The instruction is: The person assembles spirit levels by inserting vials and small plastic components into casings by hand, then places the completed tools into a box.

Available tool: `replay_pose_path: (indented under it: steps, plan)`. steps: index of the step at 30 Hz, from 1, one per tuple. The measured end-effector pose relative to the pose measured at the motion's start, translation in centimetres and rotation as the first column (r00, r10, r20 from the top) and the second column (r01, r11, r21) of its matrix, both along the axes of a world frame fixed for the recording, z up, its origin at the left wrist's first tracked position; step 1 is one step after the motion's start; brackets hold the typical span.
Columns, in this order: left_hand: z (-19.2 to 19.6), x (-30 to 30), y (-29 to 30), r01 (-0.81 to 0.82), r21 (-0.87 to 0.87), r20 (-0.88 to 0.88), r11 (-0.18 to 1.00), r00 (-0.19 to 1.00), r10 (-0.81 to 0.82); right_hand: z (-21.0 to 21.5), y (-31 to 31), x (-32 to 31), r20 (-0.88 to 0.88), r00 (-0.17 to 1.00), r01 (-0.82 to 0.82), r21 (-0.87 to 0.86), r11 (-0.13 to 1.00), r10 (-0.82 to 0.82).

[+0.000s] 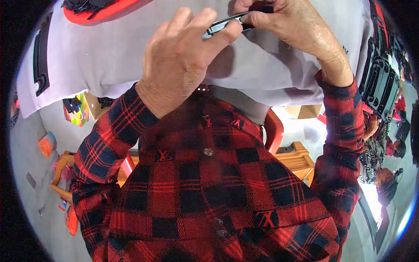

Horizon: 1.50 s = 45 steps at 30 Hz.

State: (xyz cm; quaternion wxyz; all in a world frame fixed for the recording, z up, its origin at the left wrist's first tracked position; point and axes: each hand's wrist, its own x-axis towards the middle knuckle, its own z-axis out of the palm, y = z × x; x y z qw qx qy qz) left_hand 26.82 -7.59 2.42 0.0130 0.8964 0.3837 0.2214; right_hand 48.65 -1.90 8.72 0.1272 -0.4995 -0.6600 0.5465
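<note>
Above the light cloth of the table, both my hands grip a narrow black part [217, 28] with a pale, shiny inner face; its exact kind I cannot make out. My left hand [178, 61] is closed on its left end, thumb along the near side. The fingers of my right hand [301, 30] pinch the right end, where they partly hide it. The part is held tilted, its right end farther away. Beyond my left hand, a red tray [80, 17] holds small black pieces [89, 5].
A long black plastic strip [41, 61] lies at the table's left edge, and several black parts [376, 78] are stacked at the right. Below are cardboard boxes [302, 112], a red chair [273, 129] and a wooden stool [293, 159]. Other people [386, 183] sit at the far right.
</note>
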Motion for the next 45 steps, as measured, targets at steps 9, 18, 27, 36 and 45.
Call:
replay_pose_path:
  steps: [9, 18, 27, 36, 45]
  plan:
    - [0.1, 0.0, 0.1, -0.004, 0.002, -0.025, 1.0, 1.0, 0.004, 0.4, 0.0, -0.2, -0.075, 0.995, 0.058, -0.141, 0.988, -0.069]
    - [0.3, -0.1, 0.0, -0.01, -0.007, -0.049, 1.0, 0.999, 0.009, 0.1, 0.3, -0.2, -0.07, 0.997, 0.026, -0.158, 0.987, -0.038]
    - [0.0, 0.0, 0.0, -0.004, 0.026, -0.029, 1.0, 1.0, 0.004, -0.3, 0.2, 0.1, -0.152, 0.988, 0.005, -0.089, 0.996, -0.018]
    - [0.2, 0.0, 0.1, 0.0, -0.001, -0.048, 1.0, 0.999, 0.0, 0.4, 0.1, -0.4, -0.102, 0.992, 0.057, -0.191, 0.98, -0.077]
    - [0.1, 0.1, 0.1, 0.006, 0.003, -0.046, 1.0, 0.999, -0.006, 0.0, 0.1, -0.1, -0.105, 0.992, 0.055, -0.139, 0.989, -0.07]
